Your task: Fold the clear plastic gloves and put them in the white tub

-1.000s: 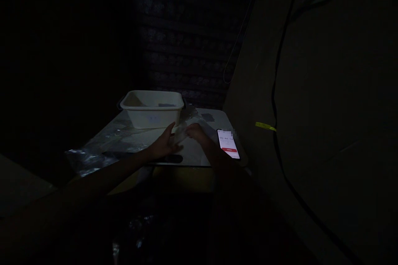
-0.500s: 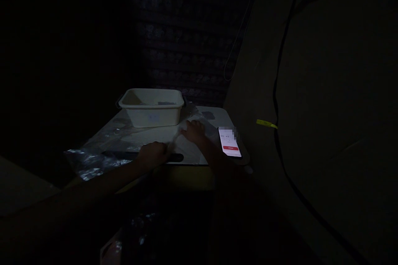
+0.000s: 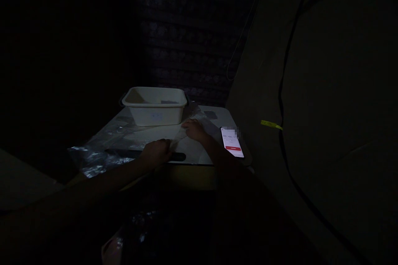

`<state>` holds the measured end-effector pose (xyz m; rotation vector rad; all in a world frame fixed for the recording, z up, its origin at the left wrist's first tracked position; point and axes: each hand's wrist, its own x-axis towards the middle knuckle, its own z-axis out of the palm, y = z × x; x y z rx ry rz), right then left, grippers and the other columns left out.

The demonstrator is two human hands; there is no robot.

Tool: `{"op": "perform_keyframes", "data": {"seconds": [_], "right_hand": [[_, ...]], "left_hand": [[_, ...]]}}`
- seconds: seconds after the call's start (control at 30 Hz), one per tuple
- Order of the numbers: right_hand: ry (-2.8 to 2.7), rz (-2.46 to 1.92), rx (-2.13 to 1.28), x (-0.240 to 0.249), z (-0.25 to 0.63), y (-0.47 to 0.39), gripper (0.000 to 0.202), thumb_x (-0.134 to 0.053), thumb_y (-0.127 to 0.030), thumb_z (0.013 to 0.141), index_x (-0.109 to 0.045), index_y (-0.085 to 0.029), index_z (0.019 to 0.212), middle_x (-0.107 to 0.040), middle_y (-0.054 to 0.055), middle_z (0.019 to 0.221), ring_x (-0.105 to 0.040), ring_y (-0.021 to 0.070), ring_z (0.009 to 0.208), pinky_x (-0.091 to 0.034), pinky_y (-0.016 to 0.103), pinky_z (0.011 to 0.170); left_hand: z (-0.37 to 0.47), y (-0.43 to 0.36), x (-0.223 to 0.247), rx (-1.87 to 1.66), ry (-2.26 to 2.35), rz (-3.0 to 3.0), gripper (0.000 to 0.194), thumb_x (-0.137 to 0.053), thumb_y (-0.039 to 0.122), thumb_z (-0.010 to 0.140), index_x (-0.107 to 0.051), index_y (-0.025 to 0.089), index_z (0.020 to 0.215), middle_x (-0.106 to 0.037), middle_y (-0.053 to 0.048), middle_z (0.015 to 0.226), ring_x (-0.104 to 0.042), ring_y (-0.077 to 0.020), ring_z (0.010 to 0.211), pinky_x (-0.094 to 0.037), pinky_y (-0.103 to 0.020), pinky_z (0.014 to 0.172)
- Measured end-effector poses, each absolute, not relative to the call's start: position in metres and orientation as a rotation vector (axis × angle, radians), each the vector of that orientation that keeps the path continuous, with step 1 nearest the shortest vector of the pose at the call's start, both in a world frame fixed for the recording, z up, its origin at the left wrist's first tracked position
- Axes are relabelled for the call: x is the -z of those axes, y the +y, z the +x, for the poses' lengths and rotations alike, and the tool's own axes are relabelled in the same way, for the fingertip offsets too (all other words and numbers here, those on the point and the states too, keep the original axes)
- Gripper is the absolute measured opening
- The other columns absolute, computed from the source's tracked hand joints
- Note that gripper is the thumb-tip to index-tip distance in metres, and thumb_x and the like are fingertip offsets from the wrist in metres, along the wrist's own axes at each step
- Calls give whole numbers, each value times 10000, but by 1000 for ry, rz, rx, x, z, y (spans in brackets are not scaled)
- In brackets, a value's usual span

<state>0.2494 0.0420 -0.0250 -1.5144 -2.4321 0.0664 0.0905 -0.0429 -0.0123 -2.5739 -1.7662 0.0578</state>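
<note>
Dimly lit, the scene centres on a small pale tabletop (image 3: 199,155) in the middle of the frame. The left hand (image 3: 156,152) is curled into a loose fist near the table's front edge, pinching one end of a thin clear plastic sheet (image 3: 178,137). The right hand (image 3: 193,128), just right of centre, rests with fingers bent on the other end of that sheet, which stretches between the two hands. Behind them stands a white rectangular plastic tub (image 3: 154,105). A lit smartphone (image 3: 232,142) lies flat to the right of the right hand. Crumpled shiny plastic wrap (image 3: 91,160) lies at the table's left edge.
</note>
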Motion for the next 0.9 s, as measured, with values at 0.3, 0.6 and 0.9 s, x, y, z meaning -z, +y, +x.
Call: {"op": "perform_keyframes", "data": {"seconds": [0.3, 0.6, 0.9], "right_hand": [[-2351, -1859, -31, 36, 243, 39, 477, -240, -414, 776, -298, -160, 1177, -310, 109, 1240, -235, 217, 1140, -179, 424, 893], [-2371, -2014, -129, 41, 245, 39, 523, -172, -400, 792, -170, -129, 1240, -177, 120, 1302, -88, 222, 1194, -84, 474, 908], [-2344, -1932, -93, 37, 242, 42, 481, -181, -349, 790, -188, -162, 1233, -211, 74, 1298, -121, 204, 1188, -124, 462, 912]], "left_hand": [[93, -45, 15, 33, -1798, -2611, 187, -356, 234, 705, -440, 152, 851, -587, -76, 726, -558, -185, 654, -344, -230, 478], [83, -44, 16, 62, -1766, -2706, 146, -384, 196, 655, -492, 156, 743, -578, -60, 647, -538, -159, 567, -316, -215, 451], [78, -45, 6, 76, -1902, -2618, 285, -394, 400, 671, -479, 165, 807, -576, -64, 752, -541, -175, 651, -346, -233, 488]]}}
